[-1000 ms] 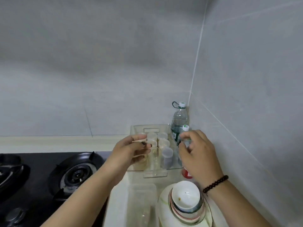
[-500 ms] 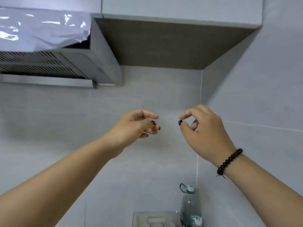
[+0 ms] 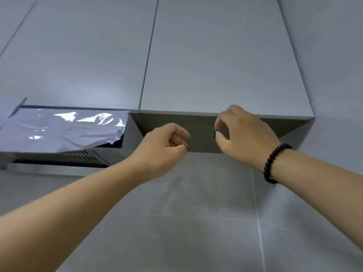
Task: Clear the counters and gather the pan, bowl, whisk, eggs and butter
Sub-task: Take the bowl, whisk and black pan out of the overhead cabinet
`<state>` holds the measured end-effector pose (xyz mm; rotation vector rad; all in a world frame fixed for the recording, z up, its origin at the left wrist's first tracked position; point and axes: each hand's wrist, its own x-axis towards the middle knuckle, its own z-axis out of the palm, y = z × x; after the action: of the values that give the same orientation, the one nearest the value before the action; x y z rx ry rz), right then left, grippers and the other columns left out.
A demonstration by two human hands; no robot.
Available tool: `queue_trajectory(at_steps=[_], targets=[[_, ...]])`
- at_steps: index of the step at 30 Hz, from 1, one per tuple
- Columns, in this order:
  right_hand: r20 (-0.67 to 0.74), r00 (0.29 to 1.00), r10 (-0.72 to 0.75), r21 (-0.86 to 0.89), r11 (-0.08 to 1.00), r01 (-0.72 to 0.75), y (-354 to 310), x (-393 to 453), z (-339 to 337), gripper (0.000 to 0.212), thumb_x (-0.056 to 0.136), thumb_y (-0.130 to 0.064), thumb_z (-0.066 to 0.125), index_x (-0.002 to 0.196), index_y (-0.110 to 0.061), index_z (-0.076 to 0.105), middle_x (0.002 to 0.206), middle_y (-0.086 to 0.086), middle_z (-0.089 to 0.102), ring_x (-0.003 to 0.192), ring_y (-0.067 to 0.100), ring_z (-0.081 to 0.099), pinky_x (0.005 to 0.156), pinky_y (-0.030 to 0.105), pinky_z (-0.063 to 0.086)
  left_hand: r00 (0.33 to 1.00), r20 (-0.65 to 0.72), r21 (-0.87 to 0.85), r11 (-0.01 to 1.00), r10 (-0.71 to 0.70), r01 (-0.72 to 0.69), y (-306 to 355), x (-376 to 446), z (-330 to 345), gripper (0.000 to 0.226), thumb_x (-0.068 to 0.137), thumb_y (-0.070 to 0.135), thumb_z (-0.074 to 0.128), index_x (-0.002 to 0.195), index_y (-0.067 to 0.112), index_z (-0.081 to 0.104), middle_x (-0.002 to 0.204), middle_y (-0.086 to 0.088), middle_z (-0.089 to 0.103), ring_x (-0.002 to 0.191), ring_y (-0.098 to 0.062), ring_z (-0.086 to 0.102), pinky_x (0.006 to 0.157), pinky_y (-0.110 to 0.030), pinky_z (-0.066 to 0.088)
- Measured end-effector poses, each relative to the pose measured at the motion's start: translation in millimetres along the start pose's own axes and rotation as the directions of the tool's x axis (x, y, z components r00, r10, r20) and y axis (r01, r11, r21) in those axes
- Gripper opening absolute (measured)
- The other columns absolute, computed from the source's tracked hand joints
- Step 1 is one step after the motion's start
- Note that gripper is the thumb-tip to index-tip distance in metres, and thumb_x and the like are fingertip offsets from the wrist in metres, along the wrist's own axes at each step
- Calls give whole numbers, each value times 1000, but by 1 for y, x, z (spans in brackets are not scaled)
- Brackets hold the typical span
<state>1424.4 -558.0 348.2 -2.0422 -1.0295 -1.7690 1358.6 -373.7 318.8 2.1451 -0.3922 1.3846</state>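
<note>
Both arms reach up toward the grey wall cabinet (image 3: 216,55), the left hand (image 3: 163,146) with fingers curled and empty below its dark underside, the right hand (image 3: 243,134), a dark bead bracelet (image 3: 273,163) on its wrist, at the bottom edge of the door, beside the film-covered range hood (image 3: 59,132).
</note>
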Motion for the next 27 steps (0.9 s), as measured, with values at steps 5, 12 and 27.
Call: queue_trajectory(at_steps=[5, 12, 27], targets=[[-76, 994, -77, -81, 994, 71, -6, 47, 8, 19, 92, -29, 52, 106, -17, 54, 109, -2, 49, 83, 23, 56, 68, 30, 42, 966, -27, 405, 887, 256, -224, 3, 36, -23, 31, 86, 5, 56, 111, 24, 59, 98, 12, 62, 91, -5, 58, 77, -22, 51], [-108, 982, -154, -180, 975, 133, -10, 87, 28, 28, 87, -36, 60, 106, -18, 52, 109, -2, 46, 78, 23, 56, 63, 29, 41, 930, 29, 741, 617, 366, -266, -6, 82, -47, 38, 85, 17, 68, 117, 27, 51, 103, 11, 46, 93, -10, 46, 78, -29, 49], [62, 929, -364, -506, 791, 343, -21, 102, 4, 32, 91, -40, 52, 78, -15, 38, 69, -4, 27, 60, 21, 39, 46, 25, 17, 790, 214, 948, 73, 575, -310, 8, 96, -62, 42, 63, 35, 84, 90, 16, 58, 84, -1, 56, 68, -19, 50, 56, -30, 38]])
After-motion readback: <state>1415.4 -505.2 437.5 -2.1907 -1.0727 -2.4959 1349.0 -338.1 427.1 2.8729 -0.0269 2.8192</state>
